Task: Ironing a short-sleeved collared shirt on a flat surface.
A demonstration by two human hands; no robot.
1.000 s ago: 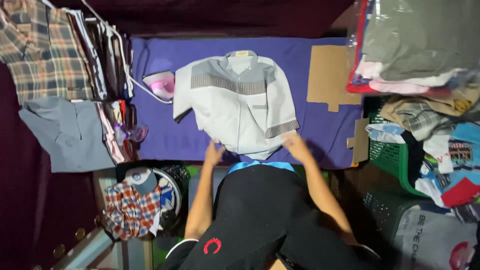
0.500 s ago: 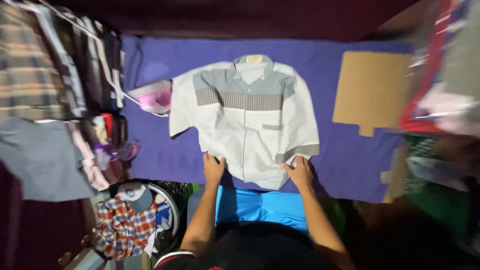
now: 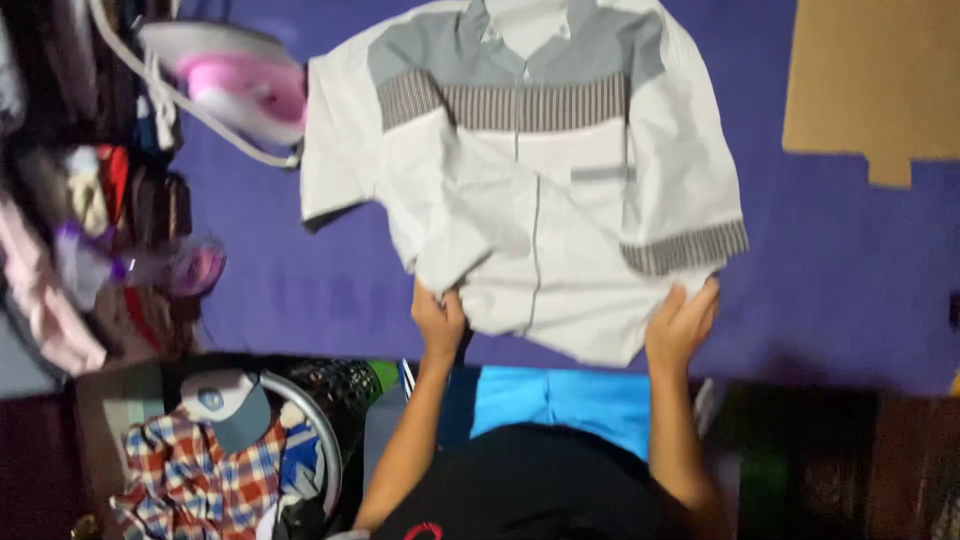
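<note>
We see two bare hands at the lower hem of a white short-sleeved shirt with grey striped bands (image 3: 530,190), spread front-up on a purple cloth-covered counter (image 3: 830,270).

Our left hand (image 3: 438,325) has its fingers closed, pinching a raised fold of fabric at the shirt's lower left corner. Our right hand (image 3: 682,322) rests on the hem at the lower right, fingers curled onto the cloth; we cannot tell whether they grip it. A white and pink clothes iron (image 3: 235,80) sits just beside the left sleeve. A flat tan cardboard piece (image 3: 870,85) lies well apart at the right. A round basket of checked clothes (image 3: 215,470) stands below the counter's left edge.
</note>
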